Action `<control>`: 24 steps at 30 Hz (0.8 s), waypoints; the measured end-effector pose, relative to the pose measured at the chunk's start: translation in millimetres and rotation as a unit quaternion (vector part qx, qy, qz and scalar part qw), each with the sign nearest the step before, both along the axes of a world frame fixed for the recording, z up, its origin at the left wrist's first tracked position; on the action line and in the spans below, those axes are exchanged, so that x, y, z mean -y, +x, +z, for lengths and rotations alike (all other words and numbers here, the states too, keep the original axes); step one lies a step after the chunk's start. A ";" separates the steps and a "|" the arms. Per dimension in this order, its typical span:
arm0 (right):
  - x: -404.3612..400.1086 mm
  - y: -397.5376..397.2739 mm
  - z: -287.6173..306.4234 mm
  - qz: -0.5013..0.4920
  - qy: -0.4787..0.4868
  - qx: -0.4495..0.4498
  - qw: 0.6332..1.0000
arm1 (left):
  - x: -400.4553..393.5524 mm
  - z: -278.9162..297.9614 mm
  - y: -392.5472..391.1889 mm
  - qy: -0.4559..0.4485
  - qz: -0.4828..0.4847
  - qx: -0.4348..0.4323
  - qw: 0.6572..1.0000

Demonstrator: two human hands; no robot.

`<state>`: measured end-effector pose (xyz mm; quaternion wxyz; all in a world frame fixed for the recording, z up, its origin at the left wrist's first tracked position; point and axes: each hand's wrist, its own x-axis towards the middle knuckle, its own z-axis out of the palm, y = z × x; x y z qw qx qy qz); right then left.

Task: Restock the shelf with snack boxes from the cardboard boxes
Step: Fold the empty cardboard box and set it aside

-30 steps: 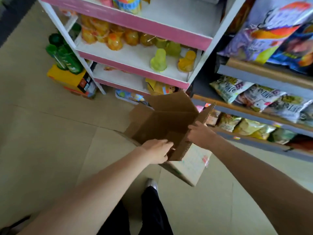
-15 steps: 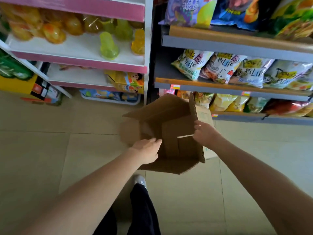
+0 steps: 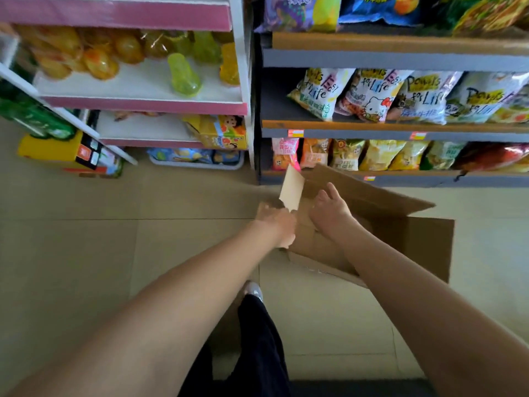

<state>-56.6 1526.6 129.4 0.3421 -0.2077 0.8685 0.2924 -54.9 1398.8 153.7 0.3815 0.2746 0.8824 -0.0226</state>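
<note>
A person looks down at an open cardboard box (image 3: 400, 242) resting on the tan floor (image 3: 86, 253), just in front of the bottom edge of a grey shelf (image 3: 400, 136) stocked with snack bags (image 3: 369, 94). The box lies tilted with its flaps spread; one pale flap (image 3: 292, 191) stands up at its left corner. The left hand (image 3: 276, 223) is blurred at that corner; its fingers seem curled at the box edge, though the grasp cannot be made out. The right hand (image 3: 329, 209) hovers over the box opening with its fingers spread and relaxed, holding nothing. The inside of the box is mostly hidden by the forearms. To the left stands a white and pink shelf (image 3: 143, 106) bearing yellow and green jelly cups (image 3: 183, 74). Open floor stretches left of the box. A dark trouser leg (image 3: 260, 339) and a shoe (image 3: 253, 289) show below, cut off by the lower edge.
</note>
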 end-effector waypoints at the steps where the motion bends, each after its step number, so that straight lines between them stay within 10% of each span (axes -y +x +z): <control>1: 16.6 -5.7 6.7 0.008 -0.023 0.002 1.000 | 11.0 6.0 -5.4 0.004 0.026 -0.001 1.000; 11: 234.1 -57.5 61.0 0.148 -0.092 0.092 0.980 | 259.8 71.3 6.3 0.027 0.298 -0.021 0.954; 24: 817.4 24.4 58.2 0.400 -0.182 0.202 0.875 | 718.7 33.4 162.8 0.003 0.702 -0.069 0.708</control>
